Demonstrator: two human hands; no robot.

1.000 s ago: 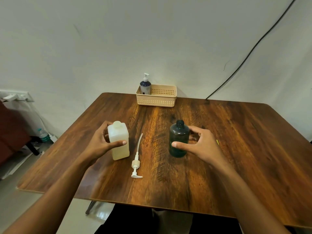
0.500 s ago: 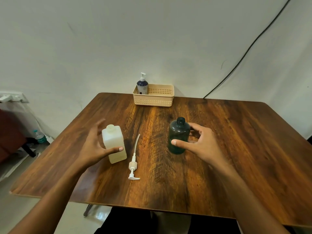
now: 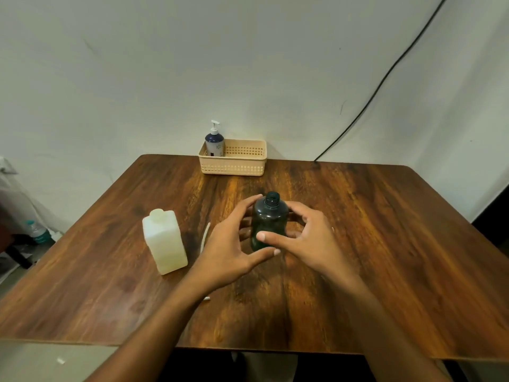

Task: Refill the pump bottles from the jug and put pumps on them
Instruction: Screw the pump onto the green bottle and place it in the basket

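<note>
Dark green pump bottle (image 3: pixel 268 220), upright and uncapped, open neck uppermost, standing on wooden table (image 3: pixel 371 230) between both hands. Right hand (image 3: pixel 305 238) curled around the bottle's right side, thumb laid across the lower front, fingers wrapping behind: grasping the bottle. Left hand (image 3: pixel 231 244) cupped at the bottle's left side, index finger against the shoulder, thumb stretched beneath the right thumb; firm contact or mere closeness cannot be told. White jug (image 3: pixel 165 241), capped and upright, well apart to the left of the left fingers, untouched. Loose pump (image 3: pixel 206 235) lying flat between jug and left hand, dip tube showing just beyond the knuckles, head largely hidden under the wrist. Beyond the fingertips, at the table's far edge, beige basket (image 3: pixel 239 164) holding a blue pump bottle (image 3: pixel 214 143) with pump fitted.
</note>
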